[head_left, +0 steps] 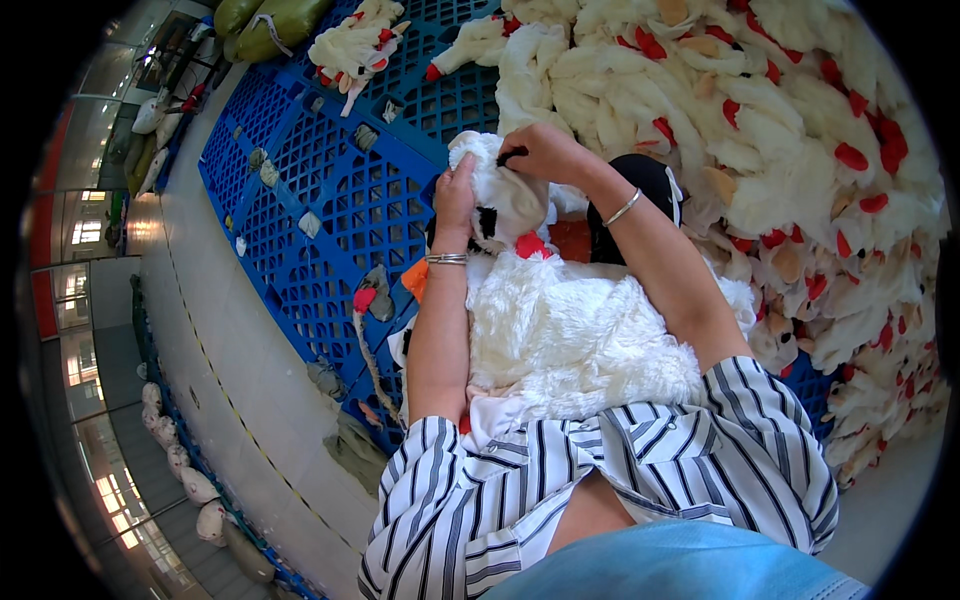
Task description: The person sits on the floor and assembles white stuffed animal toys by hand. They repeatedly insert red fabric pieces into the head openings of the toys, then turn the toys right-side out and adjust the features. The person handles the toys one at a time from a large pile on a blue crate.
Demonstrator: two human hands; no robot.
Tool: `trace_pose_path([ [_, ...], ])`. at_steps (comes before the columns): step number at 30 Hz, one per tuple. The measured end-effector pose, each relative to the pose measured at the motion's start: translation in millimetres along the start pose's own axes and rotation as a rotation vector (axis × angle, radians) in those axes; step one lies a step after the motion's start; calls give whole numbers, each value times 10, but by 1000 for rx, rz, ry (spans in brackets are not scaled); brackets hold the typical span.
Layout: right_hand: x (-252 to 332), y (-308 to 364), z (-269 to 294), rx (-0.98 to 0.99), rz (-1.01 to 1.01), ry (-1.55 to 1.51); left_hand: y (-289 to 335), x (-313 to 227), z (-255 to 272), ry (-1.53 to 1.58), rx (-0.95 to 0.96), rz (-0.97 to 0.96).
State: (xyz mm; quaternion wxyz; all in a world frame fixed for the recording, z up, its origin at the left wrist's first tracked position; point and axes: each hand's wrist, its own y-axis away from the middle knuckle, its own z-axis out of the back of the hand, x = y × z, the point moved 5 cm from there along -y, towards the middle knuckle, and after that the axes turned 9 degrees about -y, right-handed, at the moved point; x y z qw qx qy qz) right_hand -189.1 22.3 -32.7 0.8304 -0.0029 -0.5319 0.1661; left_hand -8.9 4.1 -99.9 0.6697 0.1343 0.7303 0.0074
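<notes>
A limp white plush toy skin point(580, 340) lies across my lap, its shaggy body bunched up against my striped shirt. Its smoother head end point(515, 205), with black patches and a red piece below, is raised between my hands. My left hand point(456, 200) is closed on the left edge of that end, thumb on the near face. At the upper right, my right hand point(550, 155) pinches the fabric beside a small black part point(513, 153). The fingers partly hide what they grip.
A large heap of white plush skins point(720, 120) with red parts fills the right side. Blue plastic pallets point(350, 170) lie ahead and left, with another plush skin point(355, 50) and scraps on them. Green sacks point(265, 28) stand at the far left.
</notes>
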Motion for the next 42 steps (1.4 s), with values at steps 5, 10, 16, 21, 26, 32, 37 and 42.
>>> trace_pose_path([
  [5,50,46,255,-339,-29,94,246,-231,-280,-59,297,146],
  [10,15,77,309,-427,-62,149,236,-182,-288,-71,434,135],
  [16,-29,80,335,-442,-175,191,225,-186,-254,-49,378,50],
  [21,-50,59,372,-477,-297,102,199,-161,-180,8,287,86],
  [26,237,28,-57,-226,47,3,30,-5,-39,128,78,173],
  [32,307,40,-393,16,-124,212,-24,99,52,231,38,194],
  [37,219,34,-445,-73,-71,265,51,12,-16,335,75,185],
  [42,52,-56,-467,40,-78,-69,-46,118,114,184,52,123],
])
